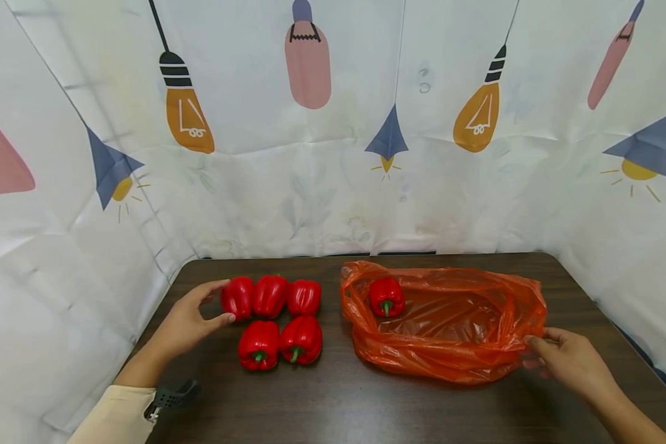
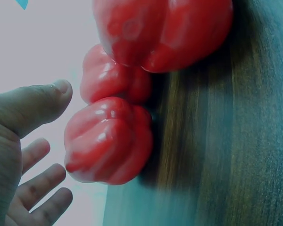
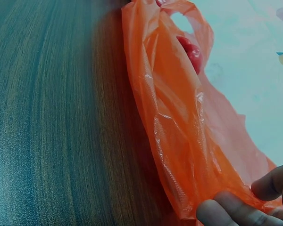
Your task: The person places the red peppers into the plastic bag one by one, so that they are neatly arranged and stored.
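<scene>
My left hand (image 1: pixel 185 324) reaches to the back-left red bell pepper (image 1: pixel 237 298), thumb and fingers spread at its left side. In the left wrist view the fingers look extended and grip nothing; whether a fingertip touches the pepper I cannot tell. More red bell peppers lie close by, among them a front one (image 1: pixel 259 345) with its green stem facing me. An orange plastic bag (image 1: pixel 438 361) lies with its mouth spread wide, and one red bell pepper (image 1: pixel 386 297) sits inside at its left. My right hand (image 1: pixel 577 361) pinches the bag's right edge between thumb and fingers.
The dark wooden table (image 1: pixel 355 407) carries everything. Behind it hangs a white curtain (image 1: pixel 322 203) printed with lamps and bulbs, which also runs along both sides. A dark strap (image 1: pixel 177 394) circles my left wrist.
</scene>
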`<move>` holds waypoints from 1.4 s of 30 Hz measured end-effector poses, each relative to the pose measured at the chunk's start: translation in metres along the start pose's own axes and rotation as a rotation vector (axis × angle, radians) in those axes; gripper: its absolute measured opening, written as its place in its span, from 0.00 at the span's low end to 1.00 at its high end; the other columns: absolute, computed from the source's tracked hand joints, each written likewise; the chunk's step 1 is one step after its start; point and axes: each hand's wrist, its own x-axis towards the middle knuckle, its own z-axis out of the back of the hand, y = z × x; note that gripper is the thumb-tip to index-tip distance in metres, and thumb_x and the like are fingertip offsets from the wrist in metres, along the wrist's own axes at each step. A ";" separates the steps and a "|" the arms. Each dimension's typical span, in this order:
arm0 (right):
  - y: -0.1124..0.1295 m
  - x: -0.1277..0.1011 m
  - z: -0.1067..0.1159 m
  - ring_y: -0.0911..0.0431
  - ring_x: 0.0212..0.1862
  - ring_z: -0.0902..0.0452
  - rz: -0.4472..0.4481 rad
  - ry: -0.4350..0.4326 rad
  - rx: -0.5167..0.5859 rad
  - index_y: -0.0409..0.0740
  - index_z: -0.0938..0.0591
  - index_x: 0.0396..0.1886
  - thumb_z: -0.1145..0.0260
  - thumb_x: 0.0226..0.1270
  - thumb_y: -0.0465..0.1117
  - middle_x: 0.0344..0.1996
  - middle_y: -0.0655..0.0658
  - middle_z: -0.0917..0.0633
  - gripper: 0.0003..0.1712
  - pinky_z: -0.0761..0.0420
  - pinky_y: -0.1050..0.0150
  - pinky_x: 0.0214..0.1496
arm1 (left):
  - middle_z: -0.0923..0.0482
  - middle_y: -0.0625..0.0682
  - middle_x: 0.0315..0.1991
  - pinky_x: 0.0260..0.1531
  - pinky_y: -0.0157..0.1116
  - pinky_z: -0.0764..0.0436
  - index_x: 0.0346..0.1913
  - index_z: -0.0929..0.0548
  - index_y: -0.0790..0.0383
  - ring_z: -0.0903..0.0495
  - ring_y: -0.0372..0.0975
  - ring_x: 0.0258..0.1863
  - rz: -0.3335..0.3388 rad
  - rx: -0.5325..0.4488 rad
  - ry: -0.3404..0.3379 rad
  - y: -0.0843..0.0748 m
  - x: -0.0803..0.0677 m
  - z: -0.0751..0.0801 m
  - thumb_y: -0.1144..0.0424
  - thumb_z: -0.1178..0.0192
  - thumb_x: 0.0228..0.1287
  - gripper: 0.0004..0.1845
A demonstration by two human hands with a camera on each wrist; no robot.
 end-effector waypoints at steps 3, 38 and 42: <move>0.001 0.000 0.000 0.48 0.39 0.12 0.004 0.003 0.003 0.18 0.37 0.70 0.47 0.82 0.55 0.38 0.39 0.10 0.41 0.13 0.58 0.38 | 0.27 0.68 0.64 0.56 0.61 0.23 0.70 0.28 0.68 0.23 0.65 0.56 -0.008 -0.005 -0.006 0.001 -0.001 -0.001 0.64 0.23 0.57 0.39; 0.001 0.000 -0.002 0.51 0.39 0.12 -0.001 0.000 0.000 0.17 0.37 0.69 0.48 0.83 0.53 0.40 0.39 0.10 0.40 0.14 0.58 0.37 | 0.30 0.68 0.67 0.51 0.61 0.20 0.69 0.28 0.69 0.22 0.65 0.53 -0.037 0.010 -0.043 0.013 -0.007 -0.010 0.64 0.22 0.55 0.40; 0.001 -0.001 -0.002 0.51 0.39 0.12 0.000 0.000 -0.003 0.18 0.36 0.69 0.48 0.83 0.54 0.40 0.39 0.10 0.40 0.14 0.58 0.37 | 0.30 0.68 0.68 0.51 0.61 0.21 0.70 0.29 0.68 0.22 0.65 0.54 -0.024 0.009 -0.034 0.013 -0.007 -0.009 0.64 0.22 0.56 0.40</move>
